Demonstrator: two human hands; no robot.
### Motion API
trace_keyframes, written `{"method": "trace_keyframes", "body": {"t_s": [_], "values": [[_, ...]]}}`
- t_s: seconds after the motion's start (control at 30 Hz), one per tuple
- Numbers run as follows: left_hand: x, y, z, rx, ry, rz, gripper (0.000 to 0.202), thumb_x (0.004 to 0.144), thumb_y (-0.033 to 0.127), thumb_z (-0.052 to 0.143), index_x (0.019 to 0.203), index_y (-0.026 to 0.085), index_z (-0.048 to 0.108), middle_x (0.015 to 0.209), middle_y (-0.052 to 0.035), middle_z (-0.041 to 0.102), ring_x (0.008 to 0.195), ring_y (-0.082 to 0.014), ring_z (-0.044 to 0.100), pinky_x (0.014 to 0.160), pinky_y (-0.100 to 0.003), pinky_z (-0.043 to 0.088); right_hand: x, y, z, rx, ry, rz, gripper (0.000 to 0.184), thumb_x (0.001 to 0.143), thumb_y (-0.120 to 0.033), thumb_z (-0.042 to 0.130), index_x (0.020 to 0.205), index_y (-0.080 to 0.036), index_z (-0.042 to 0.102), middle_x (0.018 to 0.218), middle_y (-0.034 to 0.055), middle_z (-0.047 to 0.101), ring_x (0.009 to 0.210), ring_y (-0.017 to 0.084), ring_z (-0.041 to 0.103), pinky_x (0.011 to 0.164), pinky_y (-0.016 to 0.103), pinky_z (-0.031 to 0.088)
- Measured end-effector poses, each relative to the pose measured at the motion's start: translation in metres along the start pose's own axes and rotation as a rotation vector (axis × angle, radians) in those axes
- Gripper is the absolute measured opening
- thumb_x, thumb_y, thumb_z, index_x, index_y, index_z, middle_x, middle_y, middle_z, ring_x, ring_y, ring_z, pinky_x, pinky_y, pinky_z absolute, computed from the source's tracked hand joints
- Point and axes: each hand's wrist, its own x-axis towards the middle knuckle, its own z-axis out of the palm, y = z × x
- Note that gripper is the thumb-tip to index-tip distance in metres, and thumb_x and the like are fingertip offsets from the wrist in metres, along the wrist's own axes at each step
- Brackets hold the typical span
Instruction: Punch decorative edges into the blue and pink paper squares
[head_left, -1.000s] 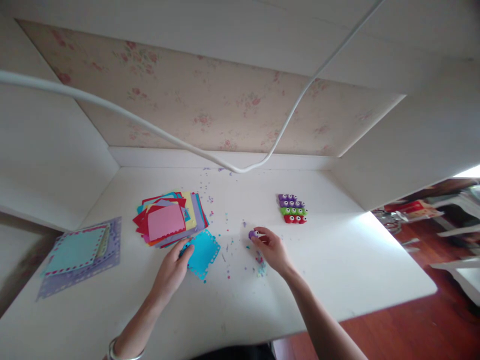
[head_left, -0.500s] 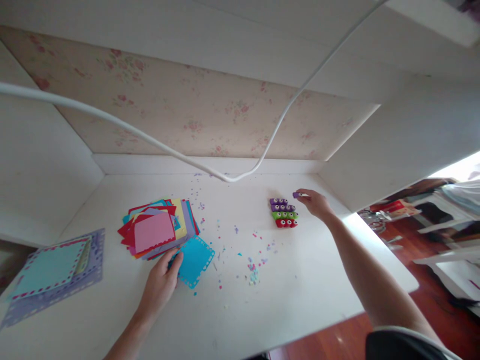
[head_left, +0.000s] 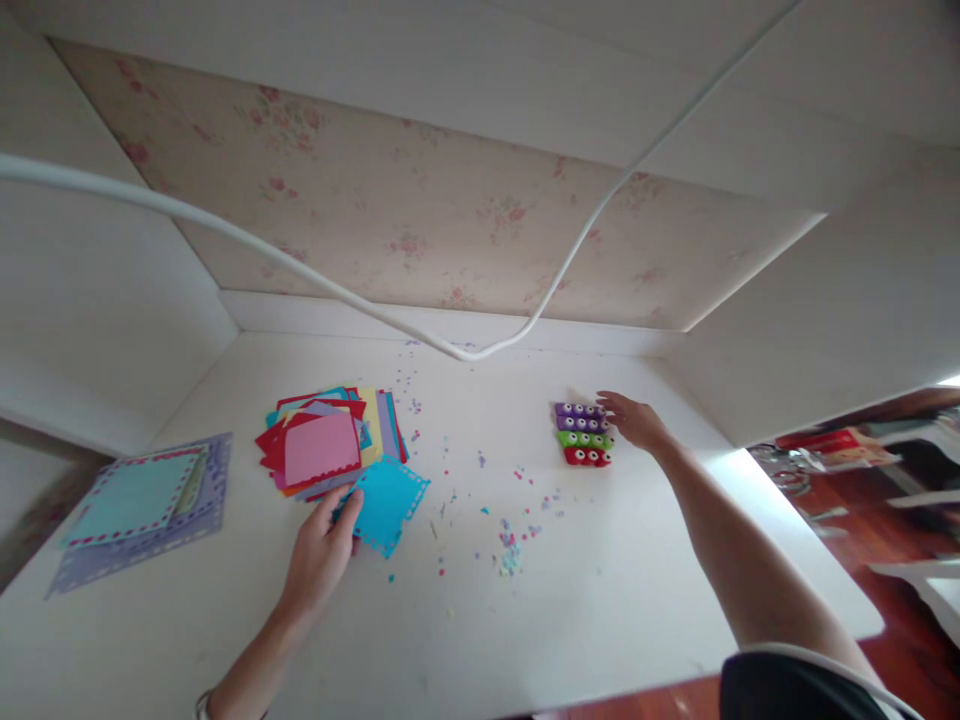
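My left hand (head_left: 324, 545) is closed on the near left edge of a blue paper card (head_left: 388, 508), thumb on top. Small holes run along the card's edges. At the right, my right hand (head_left: 631, 418) has its fingers apart beside the right end of a block of small paper punches (head_left: 584, 434). These stand in rows of purple, green and red, each with a white, eye-like disc. The fingertips are close to the end purple punch; whether they touch it I cannot tell.
A fanned stack of coloured paper (head_left: 322, 450) lies beyond my left hand. Punched sheets (head_left: 139, 500) lie at the far left. Paper confetti (head_left: 510, 555) is scattered over the white table (head_left: 480, 640). A white cable (head_left: 469, 355) hangs across the view.
The purple punch that my right hand held up has come down to the end of the back purple row, and the fingers have parted. My left hand still holds the blue card. The view has shifted.
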Motion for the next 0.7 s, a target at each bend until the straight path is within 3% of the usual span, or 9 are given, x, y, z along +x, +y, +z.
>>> {"method": "trace_keyframes", "body": {"t_s": [0.07, 0.13, 0.23, 0.33, 0.47, 0.53, 0.6, 0.7], "values": [[0.000, 0.001, -0.002, -0.144, 0.030, -0.047, 0.046, 0.074, 0.059, 0.063, 0.099, 0.020, 0.064, 0.052, 0.0044, 0.057, 0.042, -0.0140, 0.051, 0.041, -0.024, 0.039, -0.006, -0.010, 0.000, 0.055, 0.058, 0.049, 0.041, 0.080, -0.019, 0.056, 0.120, -0.023, 0.064, 0.105, 0.0061, 0.074, 0.091, 0.021, 0.070, 0.082, 0.034, 0.053], [0.000, 0.003, -0.005, -0.338, 0.047, -0.065, 0.041, 0.073, 0.054, 0.067, 0.094, 0.020, 0.062, 0.058, 0.0047, 0.058, 0.043, -0.0114, 0.050, 0.041, -0.022, 0.039, -0.018, -0.030, 0.000, 0.184, 0.196, 0.118, 0.037, 0.084, -0.025, 0.054, 0.119, -0.020, 0.064, 0.104, 0.0089, 0.074, 0.093, 0.023, 0.070, 0.087, 0.039, 0.052], [0.001, 0.005, -0.008, -0.567, 0.060, -0.083, 0.032, 0.070, 0.045, 0.072, 0.083, 0.020, 0.058, 0.062, 0.0054, 0.056, 0.044, -0.0090, 0.048, 0.039, -0.021, 0.038, -0.052, -0.088, 0.001, 0.520, 0.352, 0.219, 0.033, 0.082, -0.037, 0.060, 0.108, -0.019, 0.067, 0.098, 0.0100, 0.073, 0.090, 0.024, 0.068, 0.086, 0.040, 0.052], [0.002, 0.007, -0.012, -0.661, 0.103, -0.104, 0.029, 0.070, 0.040, 0.073, 0.084, 0.021, 0.056, 0.063, 0.0065, 0.055, 0.045, -0.0085, 0.048, 0.039, -0.020, 0.038, -0.107, -0.174, 0.014, 0.911, 0.187, 0.218, 0.028, 0.080, -0.041, 0.065, 0.100, -0.021, 0.068, 0.097, 0.0078, 0.072, 0.088, 0.022, 0.067, 0.084, 0.040, 0.053], [0.005, 0.010, -0.021, -0.678, 0.159, -0.083, 0.026, 0.075, 0.040, 0.069, 0.083, 0.022, 0.051, 0.064, 0.0077, 0.054, 0.044, -0.0079, 0.048, 0.040, -0.020, 0.040, -0.183, -0.295, 0.051, 1.256, -0.330, 0.107, 0.026, 0.089, -0.039, 0.059, 0.110, -0.025, 0.067, 0.110, 0.0064, 0.070, 0.102, 0.021, 0.065, 0.090, 0.040, 0.052], [0.008, 0.010, -0.028, -0.642, 0.167, -0.060, 0.025, 0.078, 0.041, 0.066, 0.085, 0.022, 0.052, 0.066, 0.0071, 0.056, 0.044, -0.0077, 0.048, 0.041, -0.020, 0.040, -0.207, -0.342, 0.072, 1.325, -0.512, 0.101, 0.032, 0.090, -0.040, 0.057, 0.118, -0.026, 0.064, 0.117, 0.0069, 0.068, 0.109, 0.023, 0.063, 0.093, 0.043, 0.051], [0.012, 0.009, -0.036, -0.596, 0.178, -0.045, 0.025, 0.078, 0.042, 0.065, 0.086, 0.022, 0.053, 0.068, 0.0065, 0.057, 0.045, -0.0077, 0.048, 0.041, -0.020, 0.040, -0.220, -0.374, 0.088, 1.293, -0.537, 0.080, 0.036, 0.092, -0.041, 0.053, 0.124, -0.026, 0.062, 0.124, 0.0061, 0.066, 0.116, 0.024, 0.060, 0.099, 0.046, 0.048], [0.016, 0.003, -0.048, -0.561, 0.203, -0.059, 0.027, 0.076, 0.044, 0.066, 0.087, 0.022, 0.055, 0.070, 0.0062, 0.058, 0.046, -0.0079, 0.048, 0.042, -0.020, 0.041, -0.220, -0.392, 0.099, 1.190, -0.514, 0.026, 0.038, 0.094, -0.041, 0.048, 0.128, -0.027, 0.059, 0.131, 0.0043, 0.061, 0.122, 0.025, 0.056, 0.105, 0.048, 0.043]]}}
